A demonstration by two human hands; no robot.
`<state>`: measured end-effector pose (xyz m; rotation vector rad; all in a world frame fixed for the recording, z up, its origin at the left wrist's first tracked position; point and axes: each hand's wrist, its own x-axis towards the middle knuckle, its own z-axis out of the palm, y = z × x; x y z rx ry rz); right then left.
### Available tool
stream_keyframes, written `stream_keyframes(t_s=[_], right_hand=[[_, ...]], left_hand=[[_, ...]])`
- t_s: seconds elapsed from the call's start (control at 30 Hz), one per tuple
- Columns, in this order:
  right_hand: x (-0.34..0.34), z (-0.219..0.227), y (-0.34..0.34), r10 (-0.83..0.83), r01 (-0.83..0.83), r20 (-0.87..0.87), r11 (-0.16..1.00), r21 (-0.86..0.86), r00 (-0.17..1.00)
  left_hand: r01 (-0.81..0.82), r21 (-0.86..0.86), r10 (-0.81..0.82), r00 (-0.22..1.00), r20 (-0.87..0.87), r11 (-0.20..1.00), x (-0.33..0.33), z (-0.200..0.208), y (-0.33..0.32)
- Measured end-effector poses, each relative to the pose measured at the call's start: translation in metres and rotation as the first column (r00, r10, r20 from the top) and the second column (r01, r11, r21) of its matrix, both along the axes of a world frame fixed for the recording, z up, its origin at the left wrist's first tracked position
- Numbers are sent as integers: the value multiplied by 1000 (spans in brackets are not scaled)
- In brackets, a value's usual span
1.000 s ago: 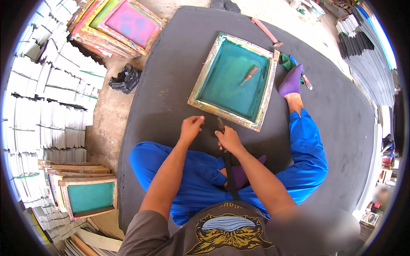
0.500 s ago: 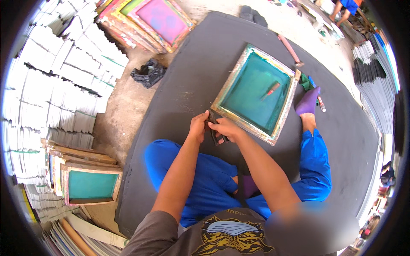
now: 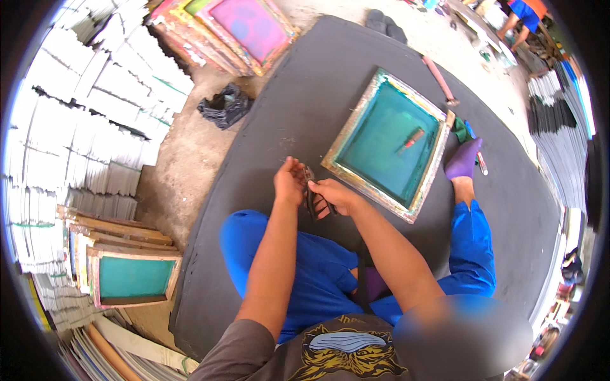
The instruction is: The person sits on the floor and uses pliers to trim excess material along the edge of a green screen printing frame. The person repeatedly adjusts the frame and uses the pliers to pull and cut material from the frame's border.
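Observation:
My right hand is closed round the dark handles of a pair of pliers, whose jaws point away from me. Just left of the jaws is my left hand, fingers curled with the tips drawn together; whatever they may hold is too small to make out. To the right of the pliers, a wooden printing screen with teal mesh lies tilted on the dark mat. A small tool with a reddish handle rests on its mesh. Neither hand touches the screen.
A hammer lies beyond the screen, near my purple-socked foot. More screens stand at far left and near left. A black plastic bag sits on the floor beside the mat. Another person is at far right.
My left hand has come away from the pliers toward the left, so the jaws now show between my hands. The right hand keeps its grip; the whole view has shifted slightly.

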<state>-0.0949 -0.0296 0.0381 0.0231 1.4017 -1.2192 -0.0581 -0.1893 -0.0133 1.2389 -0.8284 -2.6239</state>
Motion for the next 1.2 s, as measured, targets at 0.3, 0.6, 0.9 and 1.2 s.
stream_keyframes(t_s=[0.3,0.6,0.9,1.2], right_hand=[[48,-1,131,-312,308,45,949,68,949],[43,2,178,-261,287,-123,913,291,957],[34,11,170,-268,320,-184,866,385,946],[48,-7,165,-481,449,-8,812,372,877]], left_hand=[[87,-224,-52,987,155,971,4,22,12],[213,-312,-150,965,214,926,2,17,26],[250,-328,-187,959,213,911,2,18,32],[287,-333,-232,953,195,898,0,17,35]])
